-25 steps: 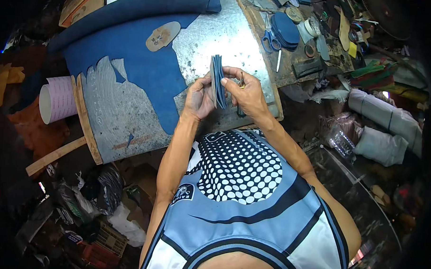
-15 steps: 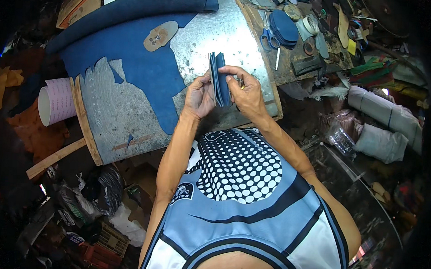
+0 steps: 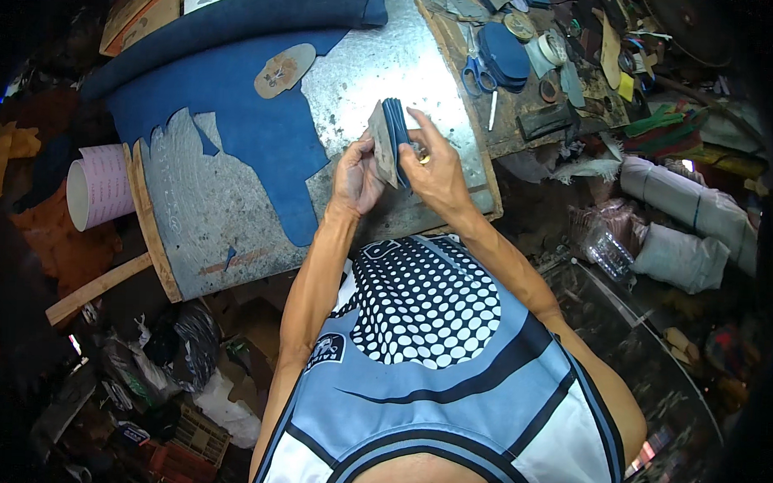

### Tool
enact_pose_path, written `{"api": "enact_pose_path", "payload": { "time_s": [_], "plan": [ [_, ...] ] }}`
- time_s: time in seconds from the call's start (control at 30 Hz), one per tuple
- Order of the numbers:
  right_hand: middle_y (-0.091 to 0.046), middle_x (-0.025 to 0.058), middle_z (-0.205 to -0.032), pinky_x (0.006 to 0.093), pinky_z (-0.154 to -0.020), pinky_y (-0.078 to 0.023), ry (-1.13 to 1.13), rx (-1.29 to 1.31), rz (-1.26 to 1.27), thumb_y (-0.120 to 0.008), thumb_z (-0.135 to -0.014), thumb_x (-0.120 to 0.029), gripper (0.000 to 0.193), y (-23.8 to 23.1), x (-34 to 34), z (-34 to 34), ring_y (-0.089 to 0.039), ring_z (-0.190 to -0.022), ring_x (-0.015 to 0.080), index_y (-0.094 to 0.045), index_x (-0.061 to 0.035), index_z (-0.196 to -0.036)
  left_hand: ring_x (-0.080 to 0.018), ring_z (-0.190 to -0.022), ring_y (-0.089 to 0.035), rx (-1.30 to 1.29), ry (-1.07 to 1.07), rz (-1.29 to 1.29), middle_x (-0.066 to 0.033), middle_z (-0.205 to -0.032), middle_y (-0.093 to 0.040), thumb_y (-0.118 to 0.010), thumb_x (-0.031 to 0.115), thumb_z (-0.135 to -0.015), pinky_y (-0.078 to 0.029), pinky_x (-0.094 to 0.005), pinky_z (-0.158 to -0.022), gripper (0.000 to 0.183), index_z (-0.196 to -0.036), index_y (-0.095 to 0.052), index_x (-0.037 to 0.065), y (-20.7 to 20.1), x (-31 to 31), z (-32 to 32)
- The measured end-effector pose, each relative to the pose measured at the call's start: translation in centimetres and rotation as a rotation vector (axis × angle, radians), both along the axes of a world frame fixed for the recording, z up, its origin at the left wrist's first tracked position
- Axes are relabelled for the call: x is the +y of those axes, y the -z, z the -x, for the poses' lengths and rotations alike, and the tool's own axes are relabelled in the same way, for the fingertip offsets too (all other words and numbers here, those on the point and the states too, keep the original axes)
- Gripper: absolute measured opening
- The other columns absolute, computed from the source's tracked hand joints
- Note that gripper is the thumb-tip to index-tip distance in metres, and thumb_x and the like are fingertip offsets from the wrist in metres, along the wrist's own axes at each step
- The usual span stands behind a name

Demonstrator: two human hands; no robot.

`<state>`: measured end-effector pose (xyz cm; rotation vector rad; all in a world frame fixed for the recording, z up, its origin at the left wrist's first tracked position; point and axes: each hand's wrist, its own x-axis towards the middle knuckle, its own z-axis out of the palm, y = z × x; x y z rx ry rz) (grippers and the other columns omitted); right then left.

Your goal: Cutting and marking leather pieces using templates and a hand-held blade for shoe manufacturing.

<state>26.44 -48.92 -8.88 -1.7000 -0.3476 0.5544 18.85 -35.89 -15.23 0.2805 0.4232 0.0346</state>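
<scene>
A stack of cut blue leather pieces (image 3: pixel 395 127) stands on edge between my hands above the metal-topped table. Its near-left face is a greyish-brown backing side. My left hand (image 3: pixel 357 177) is closed on that face, thumb up, with its other fingers partly hidden behind the stack. On the opposite side my right hand (image 3: pixel 440 171) grips the blue edges, its index finger lifted off and a ring showing on one finger. A large blue leather hide (image 3: pixel 213 99) lies on the table to the left, carrying an oval grey-brown template (image 3: pixel 284 70).
Blue-handled scissors (image 3: pixel 477 74), a pile of rounded blue pieces (image 3: pixel 504 54) and a white pen (image 3: pixel 492 111) lie on the wooden bench at right. A rolled pink-and-white sheet (image 3: pixel 99 185) leans by the table's left edge. Wrapped rolls (image 3: pixel 690 197) lie far right.
The stack has turned so its greyish-brown face shows, and its edges sit closer together. My right index finger has lifted away from the stack.
</scene>
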Motion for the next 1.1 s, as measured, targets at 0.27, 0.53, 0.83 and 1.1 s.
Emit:
{"api": "enact_pose_path", "payload": {
  "time_s": [0.27,0.53,0.83,1.1],
  "plan": [
    [-0.071,0.0236,-0.088,0.0366,-0.075,-0.054,0.005,-0.124,0.229,-0.061,-0.087,-0.019,0.039,3.1,-0.2,-4.6,-0.071,-0.079,0.0283,-0.064,0.0055,-0.118,-0.0143,-0.103,-0.064,0.159,0.043,-0.271,-0.0072,-0.117,-0.065,-0.052,0.016,-0.1,-0.054,-0.0307,-0.091,0.039,-0.136,-0.049,0.001,0.7,-1.2,-2.6],
    [-0.072,0.0138,-0.09,0.0312,-0.071,-0.052,0.046,0.009,0.163,-0.064,-0.089,-0.017,0.035,6.5,-2.8,-9.6,-0.065,-0.078,0.0155,-0.066,0.0035,-0.117,-0.0198,-0.101,-0.065,0.254,0.075,-0.392,-0.0116,-0.112,-0.065,-0.065,0.01,-0.094,-0.057,-0.0366,-0.087,0.041,-0.13,-0.05,0.0,1.9,-0.9,-7.8],
    [-0.069,0.0267,-0.11,0.0388,-0.088,-0.052,-0.077,0.133,0.361,-0.068,-0.088,-0.025,0.045,9.0,-4.2,-13.5,-0.068,-0.101,0.0346,-0.063,0.0023,-0.124,-0.0212,-0.083,-0.069,0.373,0.354,-0.74,-0.0116,-0.097,-0.066,-0.07,0.012,-0.091,-0.06,-0.0339,-0.074,0.035,-0.117,-0.054,-0.006,4.0,0.6,-11.8],
    [-0.066,0.0236,-0.11,0.0481,-0.085,-0.052,-0.012,-0.459,0.616,-0.069,-0.087,-0.031,0.044,5.8,-2.9,-9.5,-0.065,-0.099,0.0424,-0.065,0.0001,-0.118,-0.0399,-0.087,-0.07,0.54,0.587,-1.903,-0.0285,-0.091,-0.07,-0.076,0.047,-0.077,-0.055,-0.0435,-0.078,0.069,-0.117,-0.059,-0.007,2.6,1.7,-12.2]
  ]
}}
